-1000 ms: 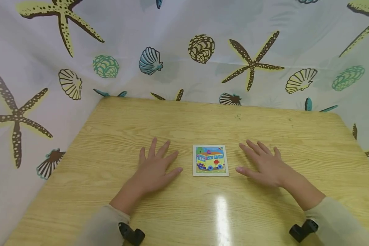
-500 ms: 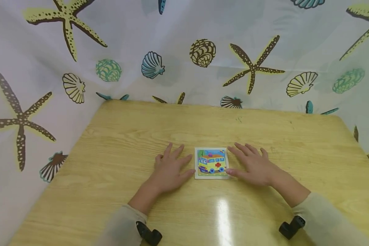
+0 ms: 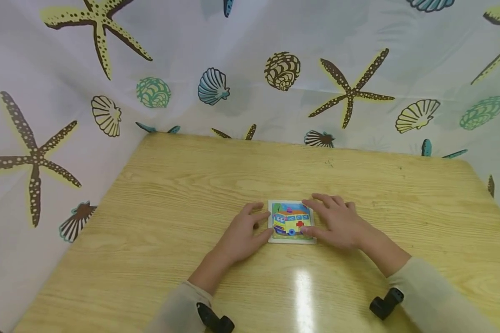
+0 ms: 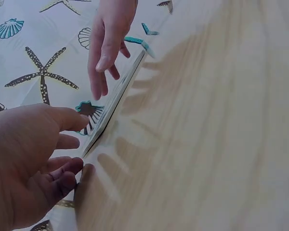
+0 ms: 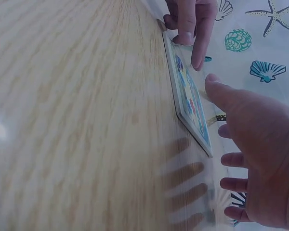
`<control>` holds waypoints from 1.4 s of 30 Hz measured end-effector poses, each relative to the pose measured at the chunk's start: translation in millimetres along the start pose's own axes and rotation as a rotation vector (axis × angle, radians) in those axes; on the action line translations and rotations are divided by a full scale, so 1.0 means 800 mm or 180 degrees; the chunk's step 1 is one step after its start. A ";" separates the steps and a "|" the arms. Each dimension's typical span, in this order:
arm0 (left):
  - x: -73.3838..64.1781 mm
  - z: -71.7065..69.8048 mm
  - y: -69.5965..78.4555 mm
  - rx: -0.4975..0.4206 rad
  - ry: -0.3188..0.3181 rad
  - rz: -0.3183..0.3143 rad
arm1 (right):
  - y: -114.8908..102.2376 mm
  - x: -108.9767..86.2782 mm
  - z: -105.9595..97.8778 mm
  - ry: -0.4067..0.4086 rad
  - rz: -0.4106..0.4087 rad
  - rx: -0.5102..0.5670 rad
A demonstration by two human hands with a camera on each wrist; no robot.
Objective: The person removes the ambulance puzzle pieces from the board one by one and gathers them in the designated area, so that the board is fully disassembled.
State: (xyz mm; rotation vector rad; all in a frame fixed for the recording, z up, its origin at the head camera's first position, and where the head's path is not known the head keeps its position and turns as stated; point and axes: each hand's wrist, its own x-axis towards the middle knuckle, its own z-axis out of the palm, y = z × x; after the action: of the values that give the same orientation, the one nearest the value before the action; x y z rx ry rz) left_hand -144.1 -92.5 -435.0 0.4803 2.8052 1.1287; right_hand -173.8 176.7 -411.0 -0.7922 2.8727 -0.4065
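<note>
A small square picture puzzle [image 3: 285,233], white-bordered with a yellow cartoon ambulance on it, lies flat on the wooden table. My left hand [image 3: 242,237] is at its left border, index finger and thumb tips right by the edge, the other fingers bent. From the right, my right hand [image 3: 340,225] reaches over the puzzle's right side with fingers spread; its thumb overlaps the picture near the wheels. The left wrist view shows the puzzle board [image 4: 116,101] nearly edge-on between both hands. Seen from the right wrist, the right thumb hovers beside the board [image 5: 188,98].
The wooden table [image 3: 183,175] has a bright light reflection near its front. A white cloth [image 3: 241,41] printed with shells and starfish hangs behind the table and along its sides. Black wrist mounts [image 3: 386,304] sit on both light sleeves.
Both hands have moved inward to the puzzle from either side. The left fingers, spread wide before, are now more bent at its left edge. The puzzle still lies flat.
</note>
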 end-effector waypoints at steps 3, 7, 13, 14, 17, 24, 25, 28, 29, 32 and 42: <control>0.000 0.005 0.001 -0.0323 0.0174 -0.0042 | -0.005 0.008 0.003 0.0028 -0.0045 0.0057; -0.002 0.011 0.002 -0.0521 0.0274 -0.0138 | -0.013 0.018 0.007 0.0052 -0.0124 0.0152; -0.005 0.016 0.002 -0.0622 0.0260 -0.0240 | -0.022 0.028 0.013 -0.0025 -0.0061 0.0259; -0.005 0.016 0.002 -0.0617 0.0250 -0.0234 | -0.023 0.029 0.013 -0.0032 -0.0038 0.0267; -0.005 0.016 0.001 -0.0558 0.0239 -0.0190 | -0.028 0.034 0.013 -0.0023 -0.0019 0.0275; -0.006 0.017 -0.004 -0.0494 0.0244 -0.0105 | -0.036 0.049 0.019 0.0004 -0.0194 0.0458; -0.006 0.017 -0.004 -0.0503 0.0229 -0.0101 | -0.038 0.050 0.020 -0.0005 -0.0196 0.0479; -0.008 0.016 -0.004 -0.0512 0.0188 -0.0087 | -0.043 0.055 0.022 -0.0058 -0.0180 0.0464; -0.009 0.016 -0.004 -0.0508 0.0182 -0.0083 | -0.044 0.056 0.022 -0.0082 -0.0174 0.0441; -0.009 0.016 -0.005 -0.0450 0.0161 -0.0059 | -0.047 0.058 0.021 -0.0168 -0.0174 0.0358; -0.010 0.013 -0.007 -0.0318 0.0180 0.0045 | -0.050 0.067 0.017 -0.0341 -0.0286 0.0261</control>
State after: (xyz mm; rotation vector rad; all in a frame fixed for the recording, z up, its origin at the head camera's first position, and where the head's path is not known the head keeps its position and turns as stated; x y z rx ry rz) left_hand -135.7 -92.3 -446.7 0.4675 2.7798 1.2976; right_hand -197.4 113.0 -415.6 -0.9024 2.7107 -0.4738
